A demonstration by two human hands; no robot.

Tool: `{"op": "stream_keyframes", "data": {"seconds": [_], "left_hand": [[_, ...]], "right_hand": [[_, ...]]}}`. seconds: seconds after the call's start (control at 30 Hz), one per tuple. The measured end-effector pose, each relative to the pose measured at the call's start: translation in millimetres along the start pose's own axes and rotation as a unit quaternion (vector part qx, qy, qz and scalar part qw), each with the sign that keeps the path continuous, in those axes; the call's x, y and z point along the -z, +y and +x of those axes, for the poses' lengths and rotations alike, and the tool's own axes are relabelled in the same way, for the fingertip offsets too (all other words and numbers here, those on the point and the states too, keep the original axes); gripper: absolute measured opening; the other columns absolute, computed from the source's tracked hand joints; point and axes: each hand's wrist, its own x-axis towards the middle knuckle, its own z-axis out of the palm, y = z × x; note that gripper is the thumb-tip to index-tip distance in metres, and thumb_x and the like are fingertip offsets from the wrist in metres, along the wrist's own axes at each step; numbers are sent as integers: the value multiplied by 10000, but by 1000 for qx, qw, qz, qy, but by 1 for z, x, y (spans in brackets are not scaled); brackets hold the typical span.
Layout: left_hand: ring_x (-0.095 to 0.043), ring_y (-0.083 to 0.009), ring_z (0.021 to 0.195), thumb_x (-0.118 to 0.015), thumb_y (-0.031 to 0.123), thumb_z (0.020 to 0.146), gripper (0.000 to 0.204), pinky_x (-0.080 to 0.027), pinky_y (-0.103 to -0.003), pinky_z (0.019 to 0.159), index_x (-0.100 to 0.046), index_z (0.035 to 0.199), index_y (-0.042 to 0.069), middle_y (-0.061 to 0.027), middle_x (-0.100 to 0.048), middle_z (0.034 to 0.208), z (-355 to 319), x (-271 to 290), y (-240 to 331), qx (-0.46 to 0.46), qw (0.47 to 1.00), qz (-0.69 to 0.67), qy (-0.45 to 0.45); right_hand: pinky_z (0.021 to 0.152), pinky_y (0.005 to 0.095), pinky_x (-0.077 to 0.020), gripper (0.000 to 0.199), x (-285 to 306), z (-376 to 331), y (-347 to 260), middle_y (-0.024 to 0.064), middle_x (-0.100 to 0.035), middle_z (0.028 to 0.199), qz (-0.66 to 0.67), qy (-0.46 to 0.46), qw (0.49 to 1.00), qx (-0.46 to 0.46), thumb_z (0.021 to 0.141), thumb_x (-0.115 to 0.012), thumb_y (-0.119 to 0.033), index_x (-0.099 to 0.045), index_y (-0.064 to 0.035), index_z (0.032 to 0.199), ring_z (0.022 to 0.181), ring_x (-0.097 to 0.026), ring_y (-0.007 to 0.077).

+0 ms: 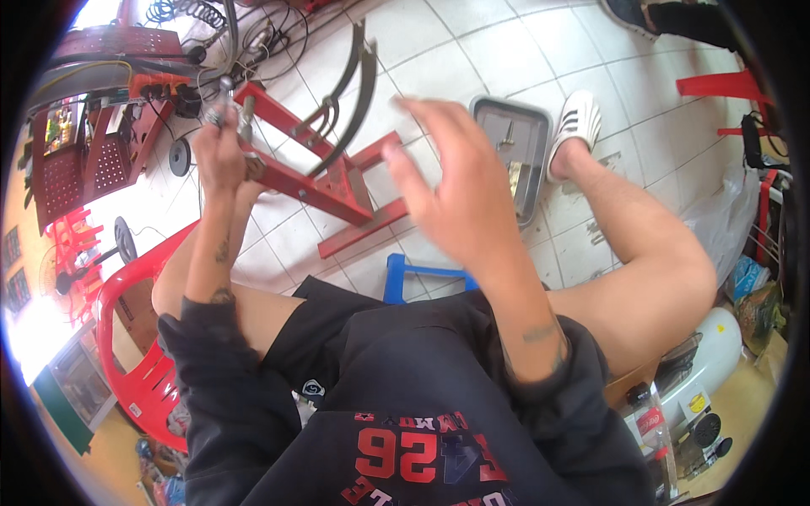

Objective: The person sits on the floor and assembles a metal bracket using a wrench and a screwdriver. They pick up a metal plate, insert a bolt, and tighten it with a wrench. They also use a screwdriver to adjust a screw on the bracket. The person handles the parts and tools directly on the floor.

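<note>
My left hand point(219, 156) is closed at the upper left end of a red metal stand point(308, 192). It grips a metal part whose shape is mostly covered by my fingers; a rod with a shiny ball end point(226, 83) sticks up just beyond them. Two curved dark metal strips point(359, 93) rise from the stand's middle. My right hand point(456, 181) hovers to the right of the stand, thumb and fingers apart, holding nothing and slightly smeared by motion. Beyond it lies a grey tray point(537, 169) with a metal bolt point(509, 135) inside.
A blue stool point(430, 271) stands between my legs, and a red plastic chair point(114, 337) is at the left. Cables and hoses point(270, 42) lie tangled at the far left. Bottles point(650, 422) and bags crowd the right. Another person's shoe point(629, 17) shows far right.
</note>
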Motion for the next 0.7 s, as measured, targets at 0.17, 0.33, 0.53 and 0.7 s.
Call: {"op": "stream_keyframes", "data": {"seconds": [0.17, 0.33, 0.53, 0.7], "left_hand": [[-533, -331, 577, -535, 209, 970, 263, -376, -426, 556, -628, 862, -12, -180, -507, 588, -38, 8, 26, -29, 997, 30, -65], [-585, -434, 677, -567, 182, 924, 181, -421, -489, 606, -645, 894, 21, -221, -572, 648, -65, 9, 33, -72, 992, 90, -45], [-622, -398, 726, -594, 176, 878, 163, -458, -487, 649, -653, 930, 33, -191, -628, 732, -78, 13, 45, -121, 986, 109, -41], [-621, -393, 707, -602, 175, 855, 173, -477, -476, 644, -667, 903, 23, -195, -623, 717, -88, 20, 49, -134, 985, 105, -31]], "right_hand": [[1090, 452, -417, 666, -24, 61, 65, 247, -432, 1491, -191, 76, 979, -8, 845, -692, -327, -500, -62, 1426, 1370, -421, 399], [1121, 450, -386, 738, -32, 88, 51, 223, -345, 1564, -236, -147, 960, 32, 850, -610, -394, -415, -95, 1495, 1403, -392, 380], [1151, 493, -354, 924, -50, 124, 36, 144, -286, 1615, -415, -290, 861, -39, 853, -582, -595, -277, -85, 1561, 1470, -316, 315], [1190, 516, -283, 1033, -58, 115, 40, 163, -208, 1637, -505, -270, 820, -2, 819, -613, -622, -170, -100, 1593, 1515, -197, 341]]}}
